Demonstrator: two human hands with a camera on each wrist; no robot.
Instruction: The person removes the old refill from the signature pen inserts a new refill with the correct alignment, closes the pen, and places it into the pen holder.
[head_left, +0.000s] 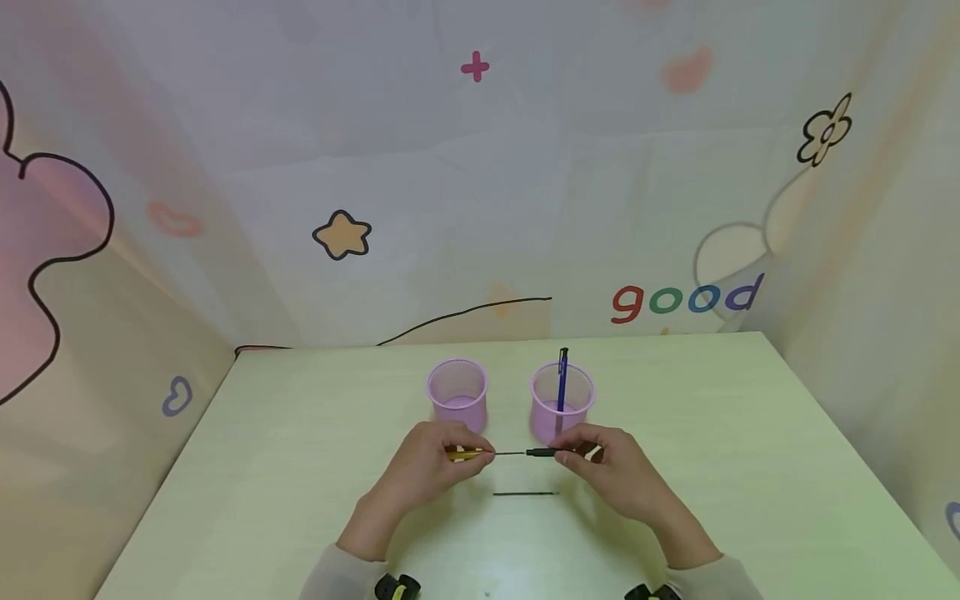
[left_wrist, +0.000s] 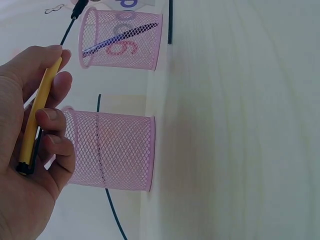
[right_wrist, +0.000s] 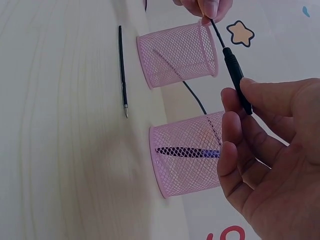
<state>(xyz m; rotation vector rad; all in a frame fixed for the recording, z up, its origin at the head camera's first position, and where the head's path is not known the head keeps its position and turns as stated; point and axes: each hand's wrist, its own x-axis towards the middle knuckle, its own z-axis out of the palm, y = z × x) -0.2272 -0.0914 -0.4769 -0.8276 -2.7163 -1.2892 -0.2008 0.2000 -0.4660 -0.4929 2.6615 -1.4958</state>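
Note:
My left hand point(head_left: 431, 462) grips a yellow pen barrel point(left_wrist: 41, 102) with a black clip end against the palm. A thin dark refill point(right_wrist: 218, 34) spans the gap between this barrel and a black pen grip section point(right_wrist: 235, 75). My right hand point(head_left: 615, 471) pinches that black section between thumb and fingers, level with the left hand. Which part the refill is fixed in cannot be told. Below both hands, another dark pen refill point(head_left: 525, 493) lies on the table, its silver tip showing in the right wrist view.
Behind the hands stand two pink mesh cups: a left cup point(head_left: 461, 417) without pens and a right cup point(head_left: 543, 421) holding a blue pen point(head_left: 562, 383). The pale table point(head_left: 300, 433) meets a printed cloth backdrop point(head_left: 450, 183) at the back and sides.

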